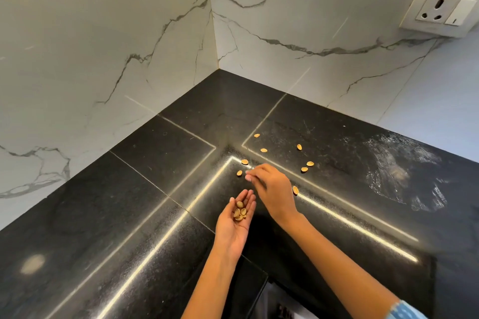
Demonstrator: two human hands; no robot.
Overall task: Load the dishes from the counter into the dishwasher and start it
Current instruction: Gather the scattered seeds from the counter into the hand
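Note:
My left hand [234, 225] is turned palm up over the black counter [145, 189], cupping several pistachio shells [240, 211]. Just beyond it my right hand [272, 186] reaches palm down, its fingertips pinched together close to a loose shell [239, 173]; whether they grip anything I cannot tell. Several more shells lie scattered on the counter, among them one at the far end [256, 135], one to the right [310, 163] and one beside my right wrist [295, 190]. No dishes or dishwasher are in view.
The counter forms an inner corner against white marble-patterned walls [103, 46]. A wall socket with a switch [440, 9] sits at the upper right. A whitish dusty smear [399, 171] marks the counter on the right. The counter's front edge [261, 280] drops off near my forearms.

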